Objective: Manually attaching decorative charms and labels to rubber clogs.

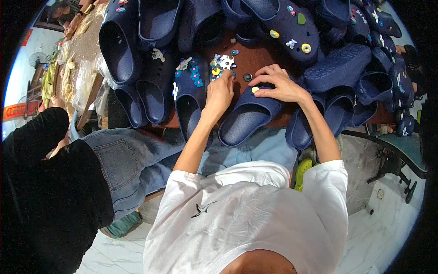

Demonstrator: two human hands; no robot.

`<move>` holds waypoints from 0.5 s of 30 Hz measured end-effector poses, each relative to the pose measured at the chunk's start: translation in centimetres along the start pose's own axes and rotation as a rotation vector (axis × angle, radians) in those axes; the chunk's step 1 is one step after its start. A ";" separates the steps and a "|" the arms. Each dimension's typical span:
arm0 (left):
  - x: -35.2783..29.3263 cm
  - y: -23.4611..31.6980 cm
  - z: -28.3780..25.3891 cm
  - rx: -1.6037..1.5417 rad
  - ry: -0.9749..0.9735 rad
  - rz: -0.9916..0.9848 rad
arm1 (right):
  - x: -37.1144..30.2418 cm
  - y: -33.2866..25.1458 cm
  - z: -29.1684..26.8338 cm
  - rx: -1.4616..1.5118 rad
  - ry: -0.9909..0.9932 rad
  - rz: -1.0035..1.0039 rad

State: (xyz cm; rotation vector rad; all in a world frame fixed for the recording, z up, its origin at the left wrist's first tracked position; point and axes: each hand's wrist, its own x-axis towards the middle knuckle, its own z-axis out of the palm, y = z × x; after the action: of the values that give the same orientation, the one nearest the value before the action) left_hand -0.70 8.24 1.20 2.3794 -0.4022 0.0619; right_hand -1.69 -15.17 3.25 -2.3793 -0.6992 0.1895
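A dark blue clog (247, 119) lies in front of me, its toe pointing away. My right hand (279, 85) bends over its toe and grips it, with the thumb beside a round yellow-and-white charm (254, 90). To the left, my left hand (221, 92) has its fingers pressed together at the edge of a small heap of colourful shoe charms (223, 63); its fingertips are partly hidden, so what they pinch does not show. Just left of that hand, another blue clog (191, 86) carries blue flower-like charms. Between both hands sits a small dark round piece (247, 77).
Many dark blue clogs crowd the reddish-brown tabletop (261, 53), including a decorated clog (292, 32) beyond my hands and an upturned clog (337, 67) at right. At left sits a person in a black top (50, 196). A green shoe (302, 173) shows below the table.
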 end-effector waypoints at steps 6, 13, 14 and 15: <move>0.1 -1.2 1.1 0.212 0.002 -0.100 | 1.2 -0.8 0.2 -0.034 -0.039 -0.023; -0.1 1.1 -0.2 0.263 -0.030 -0.093 | 1.6 -0.3 1.4 0.013 0.074 -0.154; -0.5 1.9 -0.7 0.183 0.056 -0.064 | 1.9 -0.3 1.4 0.015 0.076 -0.155; -1.0 2.6 -1.1 0.100 0.138 -0.033 | 2.1 -0.2 1.3 0.002 0.075 -0.158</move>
State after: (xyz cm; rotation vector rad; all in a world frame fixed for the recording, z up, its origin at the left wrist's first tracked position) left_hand -2.35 7.44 3.49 2.4614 -0.3007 0.2342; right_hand -0.41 -13.21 2.44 -2.3039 -0.8463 0.0336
